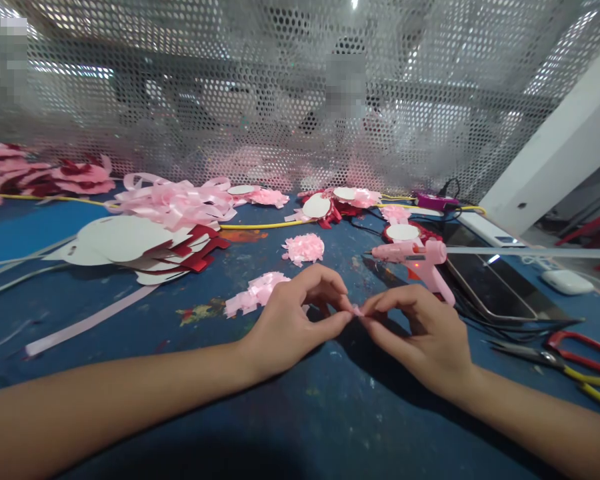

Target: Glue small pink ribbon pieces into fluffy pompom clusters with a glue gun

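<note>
Between my hands, low over the blue table, a small piece of pink ribbon point(357, 311) is pinched at both ends. My left hand point(300, 313) is closed on it with thumb and forefinger; my right hand point(420, 333) pinches it from the other side. Most of the piece is hidden by fingertips. Just behind my left hand lies a pile of short pink ribbon pieces point(253, 293), partly covered. Farther back sits a round pink ruffled rosette point(304, 249). A pink glue gun point(413, 257) with a lit red light rests beyond my right hand.
Scissors point(550, 357) with red and yellow handles lie at right, near a dark phone point(490, 273) and cables. White and red card cutouts point(125, 240) are stacked at left, before a heap of pink ribbon point(175, 203). A perforated metal screen point(280, 87) stands behind the table.
</note>
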A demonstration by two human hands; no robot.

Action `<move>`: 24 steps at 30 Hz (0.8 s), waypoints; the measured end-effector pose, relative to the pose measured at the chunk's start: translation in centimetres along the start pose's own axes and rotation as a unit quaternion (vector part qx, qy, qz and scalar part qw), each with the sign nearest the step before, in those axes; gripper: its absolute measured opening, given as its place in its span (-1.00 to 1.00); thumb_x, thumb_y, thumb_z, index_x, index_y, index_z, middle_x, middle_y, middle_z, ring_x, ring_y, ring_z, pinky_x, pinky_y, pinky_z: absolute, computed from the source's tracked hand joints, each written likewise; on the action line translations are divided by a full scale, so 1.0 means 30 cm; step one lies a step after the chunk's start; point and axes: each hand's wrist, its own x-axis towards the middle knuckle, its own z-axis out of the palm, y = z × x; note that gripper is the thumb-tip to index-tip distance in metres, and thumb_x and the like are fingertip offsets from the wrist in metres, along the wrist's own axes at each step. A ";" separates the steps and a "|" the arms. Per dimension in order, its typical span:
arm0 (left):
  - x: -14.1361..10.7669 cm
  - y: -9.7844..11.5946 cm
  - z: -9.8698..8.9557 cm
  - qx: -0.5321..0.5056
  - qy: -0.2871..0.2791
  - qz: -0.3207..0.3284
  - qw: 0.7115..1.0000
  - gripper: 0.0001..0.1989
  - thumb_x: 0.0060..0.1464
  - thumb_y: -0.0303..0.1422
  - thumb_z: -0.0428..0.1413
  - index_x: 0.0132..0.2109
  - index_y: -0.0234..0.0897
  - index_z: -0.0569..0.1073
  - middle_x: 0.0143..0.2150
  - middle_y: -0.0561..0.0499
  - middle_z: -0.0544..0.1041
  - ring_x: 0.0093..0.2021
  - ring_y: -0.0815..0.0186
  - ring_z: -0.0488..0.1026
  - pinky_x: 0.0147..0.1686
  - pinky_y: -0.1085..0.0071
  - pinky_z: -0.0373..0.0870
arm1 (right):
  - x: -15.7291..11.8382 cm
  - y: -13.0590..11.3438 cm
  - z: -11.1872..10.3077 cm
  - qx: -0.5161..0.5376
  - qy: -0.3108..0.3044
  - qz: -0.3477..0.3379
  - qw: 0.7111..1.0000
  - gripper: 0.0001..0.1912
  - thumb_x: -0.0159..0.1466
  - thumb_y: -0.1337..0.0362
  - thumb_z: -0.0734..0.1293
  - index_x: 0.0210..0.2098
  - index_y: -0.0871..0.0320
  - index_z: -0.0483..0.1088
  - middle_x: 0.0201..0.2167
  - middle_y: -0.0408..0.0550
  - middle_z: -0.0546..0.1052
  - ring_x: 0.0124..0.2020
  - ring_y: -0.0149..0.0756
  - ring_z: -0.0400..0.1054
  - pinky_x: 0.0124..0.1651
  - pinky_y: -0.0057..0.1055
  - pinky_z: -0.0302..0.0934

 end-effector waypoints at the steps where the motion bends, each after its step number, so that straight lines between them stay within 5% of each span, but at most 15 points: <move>1: 0.000 -0.002 -0.001 0.007 -0.002 0.004 1.000 -0.83 0.06 -0.53 0.15 -0.24 -0.24 0.31 -0.35 0.13 0.51 -0.35 0.46 0.47 -0.31 0.53 0.40 | 0.000 -0.001 -0.001 -0.002 -0.004 0.003 1.000 -0.82 0.17 0.44 0.35 -0.28 0.06 0.32 -0.39 -0.17 0.54 -0.34 -0.35 0.49 -0.26 -0.38 0.41; 11: -0.012 -0.003 -0.007 0.182 -0.048 0.117 0.975 -0.76 0.04 -0.58 0.12 -0.19 -0.22 0.28 -0.33 0.11 0.49 -0.33 0.45 0.48 -0.25 0.53 0.42 | -0.003 -0.020 -0.007 -0.079 -0.044 0.009 0.996 -0.77 0.13 0.42 0.35 -0.34 0.06 0.20 -0.46 -0.20 0.52 -0.47 -0.40 0.45 -0.43 -0.49 0.32; 24: -0.024 0.000 0.006 0.219 -0.087 0.083 0.968 -0.71 0.02 -0.58 0.08 -0.16 -0.17 0.22 -0.35 0.15 0.47 -0.36 0.42 0.47 -0.31 0.54 0.36 | -0.015 -0.007 0.000 -0.189 -0.090 -0.145 0.967 -0.80 0.23 0.43 0.24 -0.51 0.12 0.22 -0.55 -0.16 0.45 -0.50 -0.40 0.32 -0.43 -0.44 0.13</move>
